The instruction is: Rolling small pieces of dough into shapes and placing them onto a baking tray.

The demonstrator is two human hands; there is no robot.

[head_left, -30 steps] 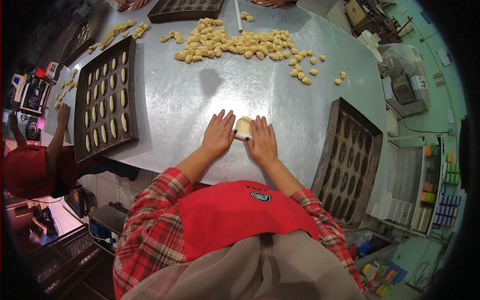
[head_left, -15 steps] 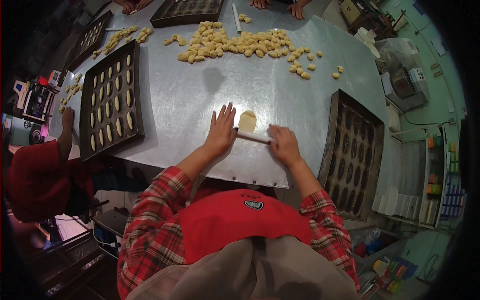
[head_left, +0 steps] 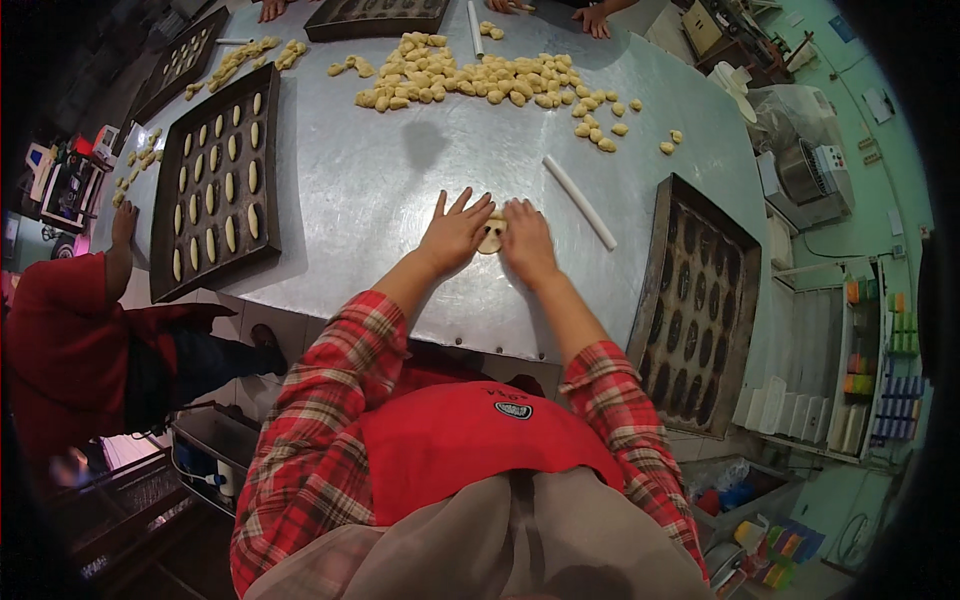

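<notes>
A small flattened dough piece (head_left: 492, 238) lies on the metal table in front of me, its far edge looking folded over. At its left side is my left hand (head_left: 452, 238), with fingers stretched out and spread and the inner ones touching the dough. My right hand (head_left: 530, 245) rests against the right side, fingers extended forward over the dough's edge. Both hands partly cover the piece, and the thumbs are hard to make out. To the right, apart from my hands, a white rolling pin (head_left: 580, 202) lies slanted on the table.
Dough balls (head_left: 465, 78) are heaped at the far side. A tray of shaped dough (head_left: 272, 240) stands left, and an unfilled moulded tray (head_left: 665, 215) right. Another person in red (head_left: 65, 330) is at the left edge, with another person's hand (head_left: 593, 20) across the table.
The rolling pin has left my hands and lies farther right on the table. My hands have come closer together onto the dough, which was a flat oval and is now partly folded.
</notes>
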